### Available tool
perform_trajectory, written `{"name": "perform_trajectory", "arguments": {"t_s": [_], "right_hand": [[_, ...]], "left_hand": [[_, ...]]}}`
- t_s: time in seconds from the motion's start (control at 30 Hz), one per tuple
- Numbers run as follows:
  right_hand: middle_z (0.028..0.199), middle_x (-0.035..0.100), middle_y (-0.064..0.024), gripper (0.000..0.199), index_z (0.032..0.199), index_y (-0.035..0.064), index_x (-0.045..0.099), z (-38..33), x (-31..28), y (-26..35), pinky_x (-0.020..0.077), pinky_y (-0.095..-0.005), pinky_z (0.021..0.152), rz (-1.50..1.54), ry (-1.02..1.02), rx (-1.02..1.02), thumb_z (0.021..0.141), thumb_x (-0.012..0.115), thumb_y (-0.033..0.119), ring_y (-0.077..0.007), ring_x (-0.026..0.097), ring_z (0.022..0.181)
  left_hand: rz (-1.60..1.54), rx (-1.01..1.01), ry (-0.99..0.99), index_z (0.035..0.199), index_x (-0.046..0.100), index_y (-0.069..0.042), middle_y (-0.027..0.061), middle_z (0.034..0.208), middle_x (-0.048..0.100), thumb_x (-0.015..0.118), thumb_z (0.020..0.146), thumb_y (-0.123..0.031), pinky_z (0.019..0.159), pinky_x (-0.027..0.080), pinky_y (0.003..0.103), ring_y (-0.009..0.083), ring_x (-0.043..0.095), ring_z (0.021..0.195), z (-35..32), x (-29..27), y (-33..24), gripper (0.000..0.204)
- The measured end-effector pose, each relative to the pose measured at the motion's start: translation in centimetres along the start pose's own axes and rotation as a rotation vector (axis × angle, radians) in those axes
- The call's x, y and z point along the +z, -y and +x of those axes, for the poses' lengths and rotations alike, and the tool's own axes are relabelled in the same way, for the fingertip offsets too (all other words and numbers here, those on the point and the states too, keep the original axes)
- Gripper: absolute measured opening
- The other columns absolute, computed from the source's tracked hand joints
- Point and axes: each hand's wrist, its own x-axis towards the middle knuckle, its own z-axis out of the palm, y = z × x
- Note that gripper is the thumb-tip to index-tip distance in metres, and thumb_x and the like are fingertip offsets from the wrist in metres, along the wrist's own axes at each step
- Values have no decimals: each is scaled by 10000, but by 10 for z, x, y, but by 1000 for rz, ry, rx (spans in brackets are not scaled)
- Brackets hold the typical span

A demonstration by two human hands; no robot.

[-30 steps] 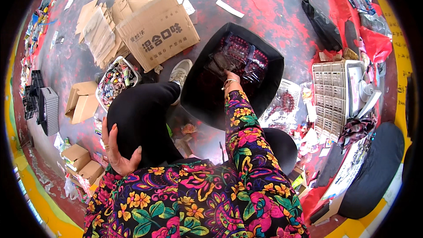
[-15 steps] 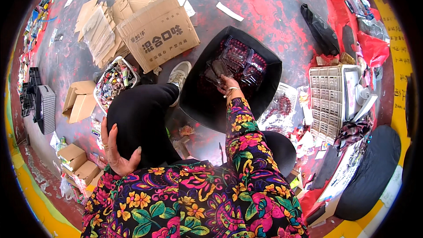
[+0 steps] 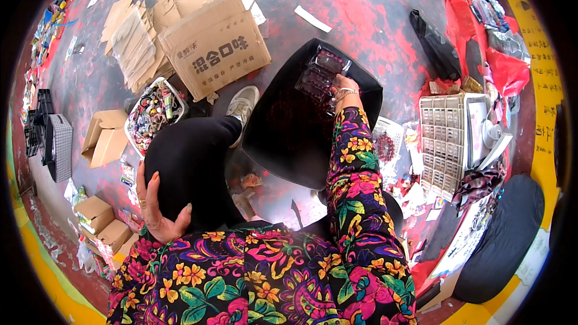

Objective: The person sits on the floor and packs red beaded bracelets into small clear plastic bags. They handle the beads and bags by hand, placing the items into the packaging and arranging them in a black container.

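My right hand (image 3: 344, 87) pinches the clear plastic blister tray (image 3: 319, 75) over the black bag (image 3: 289, 138); it's light, flimsy, best gripped by its rim. My left hand (image 3: 158, 207) rests spread on my knee.

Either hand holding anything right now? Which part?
Right hand grips the clear plastic tray at its near edge, over the black bag. Left hand holds nothing; it rests flat on the black-trousered knee.

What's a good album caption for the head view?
Right hand reaching clear plastic trays in a black bag; left hand on knee.
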Motion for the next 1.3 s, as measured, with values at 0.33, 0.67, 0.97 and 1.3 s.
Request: {"name": "perform_trajectory", "arguments": {"t_s": [0.33, 0.67, 0.97, 1.3], "right_hand": [[1000, 559, -156, 521, 1215, -18, 443, -20, 18, -12, 545, -308, 501, 29, -47, -189, 706, 523, -93, -246, 606, 741], [781, 649, -165, 182, 749, 111, 694, -29, -16, -86, 492, -402, 730, -678, -145, -868, 709, 518, 128, -340, 623, 781], [1181, 548, -187, 473, 1238, 68, 493, -87, -24, -224, 427, -372, 943, -1527, 566, -329, 767, 517, 104, -310, 527, 1105], [1161, 552, -206, 507, 1285, 103, 412, -92, -25, -208, 440, -404, 912, -1477, 600, -328, 794, 534, 135, -341, 528, 1094]], "left_hand": [[27, -3, -37, 1295, 378, -32, 298, 1362, 289, 678, 662, -177, 1035, 263, 457, 421, 321, 1264, -3, 3, -3, 716], [24, -14, 31, 1296, 370, -28, 298, 1360, 283, 676, 670, -134, 1031, 275, 449, 410, 318, 1265, 4, -4, -4, 704], [34, -16, 34, 1293, 369, -26, 299, 1364, 271, 680, 664, -141, 1027, 278, 449, 413, 317, 1263, 3, -3, -2, 711], [63, -58, 30, 1303, 365, -32, 300, 1360, 285, 668, 670, -182, 1028, 281, 443, 417, 330, 1257, -3, -8, -6, 718]]}}
